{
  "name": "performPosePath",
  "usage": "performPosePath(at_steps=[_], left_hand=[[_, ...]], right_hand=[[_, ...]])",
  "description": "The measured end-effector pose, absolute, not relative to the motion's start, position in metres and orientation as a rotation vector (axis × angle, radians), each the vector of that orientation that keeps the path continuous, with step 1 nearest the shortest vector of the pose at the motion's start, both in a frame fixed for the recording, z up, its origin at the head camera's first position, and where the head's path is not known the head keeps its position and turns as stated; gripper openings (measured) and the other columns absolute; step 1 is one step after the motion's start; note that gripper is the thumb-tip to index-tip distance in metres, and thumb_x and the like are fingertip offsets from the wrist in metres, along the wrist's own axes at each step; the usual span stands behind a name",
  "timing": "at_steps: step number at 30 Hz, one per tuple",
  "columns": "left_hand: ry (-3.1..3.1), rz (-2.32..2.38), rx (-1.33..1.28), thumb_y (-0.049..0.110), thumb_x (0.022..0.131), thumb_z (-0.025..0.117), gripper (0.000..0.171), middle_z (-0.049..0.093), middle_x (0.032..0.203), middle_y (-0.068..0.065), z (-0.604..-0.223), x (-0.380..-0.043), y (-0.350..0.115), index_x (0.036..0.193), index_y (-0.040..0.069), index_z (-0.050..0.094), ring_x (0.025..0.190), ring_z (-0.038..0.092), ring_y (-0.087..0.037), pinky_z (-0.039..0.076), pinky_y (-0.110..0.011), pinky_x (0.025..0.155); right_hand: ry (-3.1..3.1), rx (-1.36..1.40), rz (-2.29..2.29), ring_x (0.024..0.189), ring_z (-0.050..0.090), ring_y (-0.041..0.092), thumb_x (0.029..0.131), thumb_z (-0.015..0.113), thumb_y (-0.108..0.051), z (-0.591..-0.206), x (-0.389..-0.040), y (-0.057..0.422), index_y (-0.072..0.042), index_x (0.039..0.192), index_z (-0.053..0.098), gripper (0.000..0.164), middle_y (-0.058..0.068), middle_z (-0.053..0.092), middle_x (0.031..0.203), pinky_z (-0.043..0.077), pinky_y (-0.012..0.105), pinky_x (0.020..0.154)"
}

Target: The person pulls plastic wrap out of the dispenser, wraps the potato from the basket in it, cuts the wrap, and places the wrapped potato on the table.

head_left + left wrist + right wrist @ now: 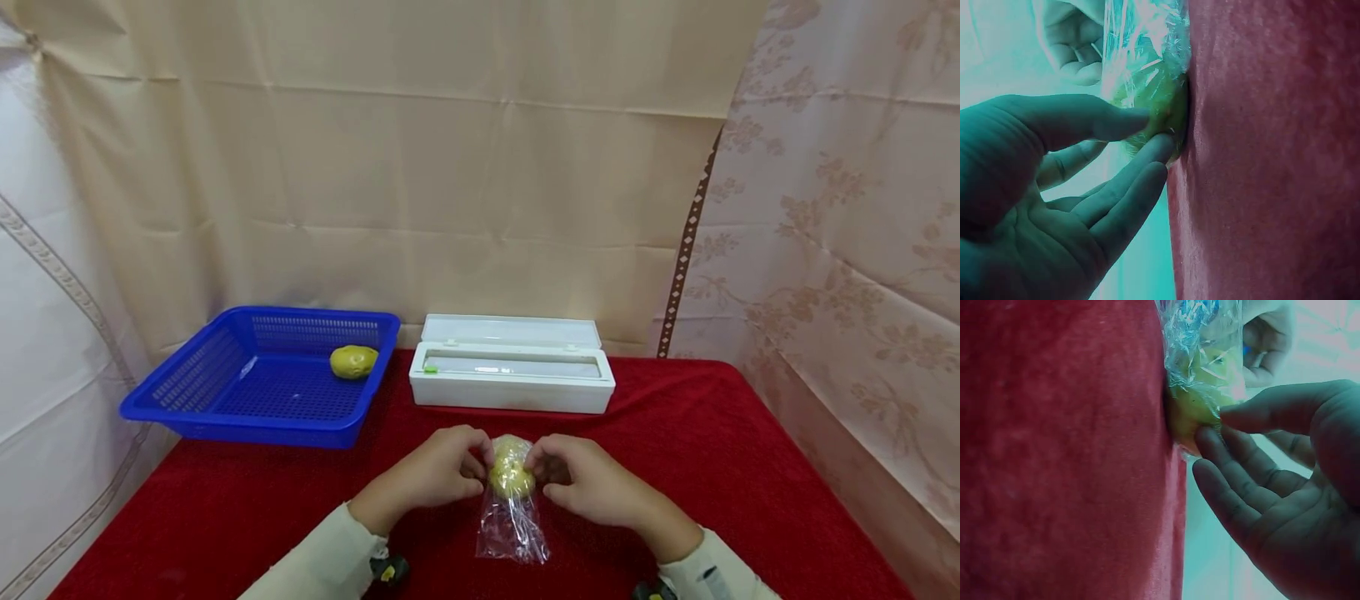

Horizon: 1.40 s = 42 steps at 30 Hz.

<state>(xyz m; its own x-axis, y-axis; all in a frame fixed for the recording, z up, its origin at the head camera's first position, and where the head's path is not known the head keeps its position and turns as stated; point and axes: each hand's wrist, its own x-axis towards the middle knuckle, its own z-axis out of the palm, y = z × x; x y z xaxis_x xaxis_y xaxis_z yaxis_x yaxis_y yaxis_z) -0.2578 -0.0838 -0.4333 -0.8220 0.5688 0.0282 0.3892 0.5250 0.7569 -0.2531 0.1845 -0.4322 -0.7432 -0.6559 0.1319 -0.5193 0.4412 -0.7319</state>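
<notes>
Centrally, a film-wrapped potato [512,481] is lying between both hands

The loose end of the clear film [513,537] is trailing nearest. The left hand [442,467] and right hand [588,479] are flanking the potato about equally closely, fingers [1159,149] curving in against its sides; whether they are gripping, I cannot tell. Its long axis is seemingly running away across the bench [720,467], towards the white box [513,398].

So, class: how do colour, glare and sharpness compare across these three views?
Head: natural-looking colours, glints on the clear plastic; left wrist: blue-green tint, left hand shadowed, highlights washed out; right wrist: similar tint, right hand shadowed, red cloth soft.
</notes>
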Motion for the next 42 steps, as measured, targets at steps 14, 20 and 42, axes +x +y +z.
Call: performPosePath(at_steps=[14,20,42], left_hand=[[2.826,0.714,0.952,0.009,0.067,0.096,0.057,0.053,0.107,0.005,-0.433,-0.247,-0.078,0.101,0.021,0.052,0.089,0.052,-0.006,0.050,-0.021,0.076],[2.807,0.720,0.955,0.023,0.067,0.099,0.058,0.055,0.106,0.004,-0.430,-0.246,-0.081,0.103,0.021,0.054,0.089,0.052,-0.005,0.051,-0.023,0.079],[2.971,0.430,1.079,0.045,0.060,0.100,0.077,0.053,0.128,0.001,-0.427,-0.241,-0.075,0.117,0.019,0.055,0.106,0.059,-0.012,0.055,-0.031,0.091]], right_hand=[[2.761,-1.157,-0.836,0.096,0.060,0.014,0.072,0.090,-0.003,-0.436,-0.246,0.175,-0.022,0.113,0.058,0.055,-0.003,0.057,0.105,0.053,0.025,0.083],[2.761,-1.158,-0.844,0.096,0.061,0.013,0.071,0.094,-0.015,-0.435,-0.246,0.176,-0.022,0.113,0.058,0.056,-0.005,0.057,0.106,0.053,0.026,0.085],[2.670,-1.189,-0.876,0.101,0.061,0.010,0.080,0.085,-0.008,-0.427,-0.250,0.187,-0.023,0.118,0.063,0.047,-0.009,0.061,0.111,0.055,0.029,0.090]])
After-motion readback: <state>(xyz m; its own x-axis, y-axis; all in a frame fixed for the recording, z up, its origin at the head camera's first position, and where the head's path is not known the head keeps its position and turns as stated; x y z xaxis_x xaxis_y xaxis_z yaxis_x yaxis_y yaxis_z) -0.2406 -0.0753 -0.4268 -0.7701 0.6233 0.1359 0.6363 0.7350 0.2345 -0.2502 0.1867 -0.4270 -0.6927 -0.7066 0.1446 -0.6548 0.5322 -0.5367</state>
